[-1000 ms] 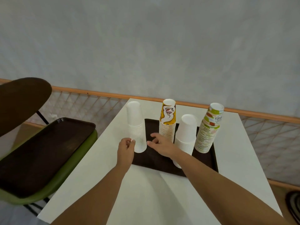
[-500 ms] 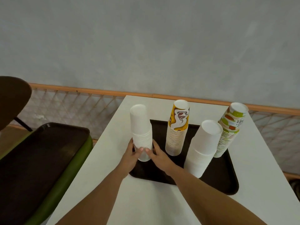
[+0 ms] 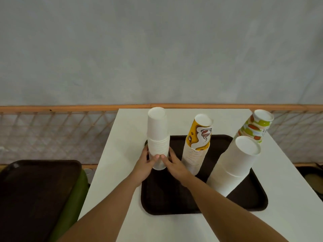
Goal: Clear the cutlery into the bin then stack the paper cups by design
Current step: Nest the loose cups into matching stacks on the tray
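Middle of the frame | fingers of my left hand (image 3: 146,165) and right hand (image 3: 175,165) grip the small white cup stack (image 3: 158,135) | stack upright over the brown tray's (image 3: 174,198) upper left corner

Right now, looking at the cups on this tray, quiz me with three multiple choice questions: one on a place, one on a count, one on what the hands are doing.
1. Where does the yellow stack stand? A. on a shelf B. on the brown tray C. on the floor
2. How many cup stacks are there? A. two B. four C. six
3. What are the hands doing? A. hanging idle B. lifting the tray C. both holding the small white stack

1 B: its base sits on the tray.
2 B: small white stack, yellow stack, large white stack, green-spotted stack.
3 C: the left hand and right hand curl their fingers round its lower part.
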`<act>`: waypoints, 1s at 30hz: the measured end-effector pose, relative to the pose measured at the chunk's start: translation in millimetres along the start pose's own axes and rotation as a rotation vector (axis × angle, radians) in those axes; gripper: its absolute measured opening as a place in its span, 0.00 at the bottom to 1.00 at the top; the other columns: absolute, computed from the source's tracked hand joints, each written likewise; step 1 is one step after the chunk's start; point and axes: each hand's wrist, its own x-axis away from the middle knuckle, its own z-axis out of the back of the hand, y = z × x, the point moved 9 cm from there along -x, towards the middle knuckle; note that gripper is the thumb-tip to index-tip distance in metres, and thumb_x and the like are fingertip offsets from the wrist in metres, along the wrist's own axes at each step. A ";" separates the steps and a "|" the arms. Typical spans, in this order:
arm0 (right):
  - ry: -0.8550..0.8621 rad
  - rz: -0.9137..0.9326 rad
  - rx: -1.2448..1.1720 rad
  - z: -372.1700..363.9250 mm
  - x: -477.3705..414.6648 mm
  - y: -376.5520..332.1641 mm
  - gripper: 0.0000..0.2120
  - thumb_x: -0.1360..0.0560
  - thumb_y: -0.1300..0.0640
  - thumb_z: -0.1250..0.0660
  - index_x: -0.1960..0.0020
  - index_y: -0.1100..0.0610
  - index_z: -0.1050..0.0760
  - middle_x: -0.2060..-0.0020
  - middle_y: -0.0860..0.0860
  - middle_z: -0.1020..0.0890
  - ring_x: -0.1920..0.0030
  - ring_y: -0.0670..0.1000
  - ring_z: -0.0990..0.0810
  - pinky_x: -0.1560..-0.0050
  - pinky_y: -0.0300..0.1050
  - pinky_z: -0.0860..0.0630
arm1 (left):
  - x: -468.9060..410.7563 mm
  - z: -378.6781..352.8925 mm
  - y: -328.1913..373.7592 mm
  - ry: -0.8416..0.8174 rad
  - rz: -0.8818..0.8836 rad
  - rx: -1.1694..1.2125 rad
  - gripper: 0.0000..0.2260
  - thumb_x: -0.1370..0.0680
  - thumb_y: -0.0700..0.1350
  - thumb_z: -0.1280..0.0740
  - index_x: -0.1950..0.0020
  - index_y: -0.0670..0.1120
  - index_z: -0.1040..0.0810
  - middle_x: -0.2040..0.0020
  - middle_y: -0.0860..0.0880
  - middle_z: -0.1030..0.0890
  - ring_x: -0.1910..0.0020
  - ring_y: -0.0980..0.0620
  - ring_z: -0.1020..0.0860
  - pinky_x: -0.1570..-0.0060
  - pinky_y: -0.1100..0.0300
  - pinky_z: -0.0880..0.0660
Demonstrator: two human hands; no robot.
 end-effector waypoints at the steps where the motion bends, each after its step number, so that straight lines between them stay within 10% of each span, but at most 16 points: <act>1: 0.012 -0.001 -0.007 1.1 -4.1 -0.5 0.30 0.20 0.46 0.44 0.23 0.50 0.53 0.26 0.48 0.39 0.26 0.50 0.39 0.35 0.39 0.40 | -5.0 0.6 1.2 -0.005 -0.004 0.003 0.30 0.22 0.49 0.37 0.24 0.54 0.48 0.28 0.53 0.35 0.36 0.57 0.33 0.39 0.63 0.35; 30: 0.146 -0.081 0.022 9.8 -55.4 2.4 0.28 0.20 0.43 0.49 0.23 0.45 0.55 0.24 0.47 0.45 0.24 0.53 0.45 0.26 0.54 0.45 | -63.3 11.4 0.5 -0.022 -0.003 -0.077 0.31 0.23 0.55 0.39 0.23 0.55 0.50 0.24 0.51 0.40 0.26 0.48 0.39 0.29 0.49 0.38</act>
